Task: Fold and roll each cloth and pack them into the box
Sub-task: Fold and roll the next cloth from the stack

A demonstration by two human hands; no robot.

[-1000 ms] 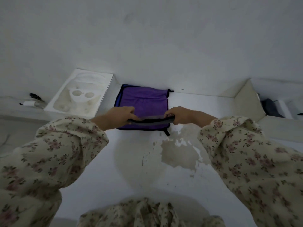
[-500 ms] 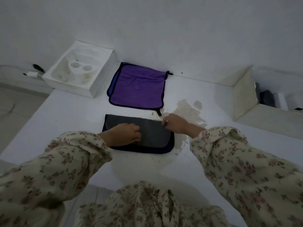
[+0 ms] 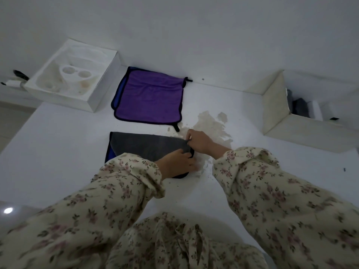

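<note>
A dark grey cloth (image 3: 139, 144) with a blue underside lies folded on the white table (image 3: 58, 152) in front of me. My left hand (image 3: 176, 162) presses on its right end, fingers curled over the edge. My right hand (image 3: 200, 141) pinches the cloth's upper right corner, which is lifted slightly. Behind it a purple cloth (image 3: 149, 98) with black trim lies flat near the wall. The open box (image 3: 275, 105) stands at the right, with a dark rolled cloth (image 3: 299, 104) inside.
A white moulded foam tray (image 3: 71, 78) sits at the back left. A patch of peeled, stained surface (image 3: 209, 121) spreads right of the grey cloth. The table's left edge runs diagonally toward the floor.
The grey cloth was lifted off the purple one, laid down nearer to me, and both hands have shifted to its right end, where the corner now lifts.
</note>
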